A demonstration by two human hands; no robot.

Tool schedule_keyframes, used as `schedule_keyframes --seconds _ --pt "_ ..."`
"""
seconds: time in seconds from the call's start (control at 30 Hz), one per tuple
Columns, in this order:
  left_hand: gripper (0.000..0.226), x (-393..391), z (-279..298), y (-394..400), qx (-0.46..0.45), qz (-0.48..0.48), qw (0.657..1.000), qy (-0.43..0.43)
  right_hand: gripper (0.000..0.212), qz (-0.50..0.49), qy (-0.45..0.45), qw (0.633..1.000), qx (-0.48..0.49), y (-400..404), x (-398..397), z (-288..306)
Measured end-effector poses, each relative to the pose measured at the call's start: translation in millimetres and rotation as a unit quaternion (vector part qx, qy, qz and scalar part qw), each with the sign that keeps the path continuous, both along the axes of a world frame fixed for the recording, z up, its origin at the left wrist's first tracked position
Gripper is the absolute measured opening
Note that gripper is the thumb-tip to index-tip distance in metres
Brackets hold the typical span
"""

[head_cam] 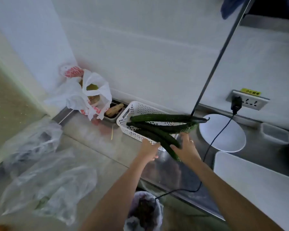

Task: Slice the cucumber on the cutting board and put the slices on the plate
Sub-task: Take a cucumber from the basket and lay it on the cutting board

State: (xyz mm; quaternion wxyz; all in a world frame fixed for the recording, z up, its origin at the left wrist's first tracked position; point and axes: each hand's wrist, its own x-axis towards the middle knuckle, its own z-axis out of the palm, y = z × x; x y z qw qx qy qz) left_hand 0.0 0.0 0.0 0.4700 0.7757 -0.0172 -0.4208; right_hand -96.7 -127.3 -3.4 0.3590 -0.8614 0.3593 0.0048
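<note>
Cucumbers, long, dark and bumpy, lie across a white perforated basket; right hand grip clamps one's near end, left hand open beside.

black cord crossing plate; cutting board bare

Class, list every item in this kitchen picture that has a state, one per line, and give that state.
cucumbers: whole, uncut, lying across the basket
basket: upright, holding the cucumbers
plate: bare, no slices
cutting board: bare, nothing on it
left hand: open, at the basket's rim
right hand: closing on one cucumber's end
plug: pushed into the wall socket
</note>
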Motion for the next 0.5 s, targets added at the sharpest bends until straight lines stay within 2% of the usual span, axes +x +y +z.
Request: schedule_keyframes --seconds 0.07,0.13,0.23,0.33,0.43,0.5 --pt "0.055 -7.9 -3.8 -9.5 -0.016 0.036 0.988 0.147 0.064 -0.054 -0.004 0.993 0.103 4.9 -1.8 -3.8" --pt "0.046 -10.6 -5.9 -15.4 -0.039 0.033 0.978 0.204 0.055 -0.082 0.034 0.981 0.171 16.4 -2.9 -4.9" --pt "0.043 -5.8 -7.8 -19.7 -0.023 0.015 0.982 0.185 0.049 -0.097 0.075 0.975 0.183 19.5 1.3 -2.2" --pt "0.051 2.3 -0.9 -15.9 0.000 -0.024 0.986 0.167 0.047 -0.108 0.078 0.957 0.258 21.5 7.6 9.6" --pt "0.042 10.0 1.1 -15.3 -0.076 0.070 0.977 0.189 0.046 -0.098 0.034 0.960 0.262 27.3 14.4 26.7" --pt "0.033 13.2 5.2 -17.1 -0.158 0.177 0.943 0.232 0.048 -0.073 0.003 0.974 0.214 32.9 16.3 32.6"
